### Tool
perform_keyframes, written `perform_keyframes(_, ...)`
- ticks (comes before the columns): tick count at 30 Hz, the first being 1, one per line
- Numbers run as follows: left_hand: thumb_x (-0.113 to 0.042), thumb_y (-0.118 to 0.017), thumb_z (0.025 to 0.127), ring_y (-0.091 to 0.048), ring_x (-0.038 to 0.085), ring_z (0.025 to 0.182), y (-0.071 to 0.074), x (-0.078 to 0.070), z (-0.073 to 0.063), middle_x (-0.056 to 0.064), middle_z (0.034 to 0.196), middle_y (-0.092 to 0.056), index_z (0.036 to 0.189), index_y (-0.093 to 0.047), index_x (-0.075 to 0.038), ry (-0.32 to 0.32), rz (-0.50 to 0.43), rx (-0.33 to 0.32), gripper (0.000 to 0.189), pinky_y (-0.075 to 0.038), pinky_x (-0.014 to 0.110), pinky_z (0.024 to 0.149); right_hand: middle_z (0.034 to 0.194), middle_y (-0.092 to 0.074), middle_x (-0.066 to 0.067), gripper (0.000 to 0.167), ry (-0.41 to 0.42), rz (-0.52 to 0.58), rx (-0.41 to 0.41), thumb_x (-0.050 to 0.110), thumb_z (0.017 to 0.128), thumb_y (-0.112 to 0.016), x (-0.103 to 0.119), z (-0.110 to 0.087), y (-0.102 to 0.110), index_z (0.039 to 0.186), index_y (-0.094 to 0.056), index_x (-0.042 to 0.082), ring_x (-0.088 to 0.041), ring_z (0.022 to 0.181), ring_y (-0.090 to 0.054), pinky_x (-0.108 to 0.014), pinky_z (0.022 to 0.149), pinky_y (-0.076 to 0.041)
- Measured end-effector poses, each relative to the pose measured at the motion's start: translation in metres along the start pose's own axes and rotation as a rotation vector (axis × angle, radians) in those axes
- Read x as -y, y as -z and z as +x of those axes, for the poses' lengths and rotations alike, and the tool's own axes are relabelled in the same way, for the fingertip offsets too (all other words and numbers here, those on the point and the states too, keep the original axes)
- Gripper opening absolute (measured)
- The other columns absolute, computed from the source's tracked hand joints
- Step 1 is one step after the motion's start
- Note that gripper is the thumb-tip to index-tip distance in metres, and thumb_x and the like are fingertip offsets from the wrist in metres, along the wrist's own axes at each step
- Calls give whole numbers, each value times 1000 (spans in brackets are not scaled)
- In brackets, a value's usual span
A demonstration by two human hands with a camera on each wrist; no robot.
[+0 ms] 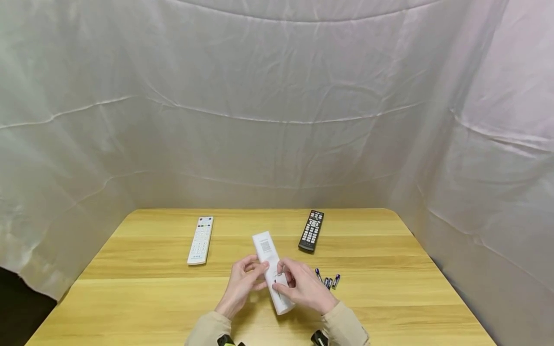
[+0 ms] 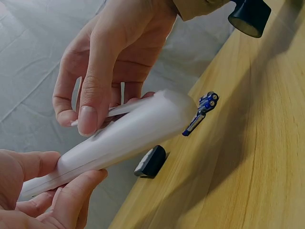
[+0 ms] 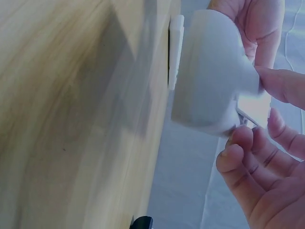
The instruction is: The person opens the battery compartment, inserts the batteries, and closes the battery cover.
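Note:
A white remote control (image 1: 262,244) is held back side up over the table, a printed code near its far end. My left hand (image 1: 243,282) grips it from the left side, fingers and thumb around its body. My right hand (image 1: 308,287) is at the near half, pinching the thin battery cover (image 2: 125,109) between thumb and fingers. In the left wrist view this cover stands tilted up from the remote's back. The right wrist view shows the remote's rounded end, with the cover bright between the right fingers. The inside of the battery compartment is mostly hidden.
Several blue batteries (image 1: 336,281) lie on the wooden table (image 1: 143,298) just right of my right hand. Farther back on the right lies a black remote (image 1: 311,231), and a second white remote (image 1: 201,241) lies at the left. Grey fabric (image 1: 268,144) walls the table at back and sides.

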State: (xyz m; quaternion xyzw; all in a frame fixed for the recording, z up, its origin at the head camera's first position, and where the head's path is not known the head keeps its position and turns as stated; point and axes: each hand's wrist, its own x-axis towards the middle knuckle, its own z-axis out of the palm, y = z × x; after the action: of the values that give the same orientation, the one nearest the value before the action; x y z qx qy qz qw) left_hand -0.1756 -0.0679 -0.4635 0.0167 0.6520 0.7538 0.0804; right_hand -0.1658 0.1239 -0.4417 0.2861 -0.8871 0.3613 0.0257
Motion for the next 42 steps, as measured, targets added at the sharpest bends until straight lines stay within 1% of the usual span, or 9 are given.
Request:
perform_keyframes(5, -12, -64, 98, -71, 11, 78, 1, 1, 0, 10, 103, -68, 136, -47, 13, 6, -1, -11, 49, -66, 27, 71, 73, -59, 4, 21, -10, -26, -14, 19, 89, -75, 2, -1, 0, 98, -57, 14, 4, 60, -45, -13, 49, -44)
perform_keyframes(12, -14, -64, 98, -71, 12, 79, 4, 2, 2, 11, 104, -67, 136, -47, 12, -7, 3, -34, 49, -67, 28, 72, 78, -67, -1, 18, 5, -37, -55, 15, 89, -75, 6, -1, 1, 100, -61, 13, 3, 64, -53, -13, 51, -49)
perform_keyframes(18, -14, -64, 98, -69, 11, 77, 6, 2, 3, 7, 100, -65, 133, -49, 11, -6, 7, -68, 46, -66, 26, 68, 81, -69, -4, 18, 5, 3, -57, 11, 89, -74, 7, -2, 3, 103, -62, 10, -1, 66, -60, -13, 56, -53)
perform_keyframes(23, -15, -65, 98, -69, 11, 77, 7, 2, 3, 8, 100, -65, 134, -49, 11, -4, 4, -76, 46, -66, 25, 67, 86, -70, -6, 18, 7, 42, -72, 10, 90, -74, 5, -2, 8, 103, -62, 8, -2, 67, -62, -14, 60, -56)
perform_keyframes(27, -14, -64, 98, -69, 11, 77, 8, 2, 3, 7, 100, -66, 134, -48, 11, -3, -3, -75, 47, -66, 24, 67, 86, -70, -4, 19, 5, 30, -124, 11, 89, -75, -1, -2, 15, 102, -61, 7, -4, 67, -62, -15, 60, -57)
perform_keyframes(33, -14, -65, 98, -69, 10, 76, 7, 1, 4, 5, 98, -67, 134, -48, 11, -2, -15, -78, 47, -65, 24, 67, 85, -70, -5, 19, -5, -17, -208, 12, 89, -76, -15, -6, 30, 101, -62, 8, -2, 64, -61, -14, 57, -56)
perform_keyframes(37, -14, -65, 98, -69, 10, 76, 7, 1, 4, 5, 97, -66, 133, -48, 11, -3, -15, -79, 47, -65, 24, 66, 86, -70, -7, 20, -44, -45, -259, 11, 87, -77, -20, -9, 41, 101, -63, 7, -5, 65, -62, -13, 58, -56)
perform_keyframes(42, -14, -64, 98, -69, 9, 76, 6, 1, 3, 4, 97, -66, 133, -49, 11, 0, -13, -80, 46, -65, 24, 66, 86, -72, -10, 20, -124, -86, -328, 7, 85, -78, -27, -13, 56, 101, -66, 6, -12, 65, -67, -13, 60, -56)
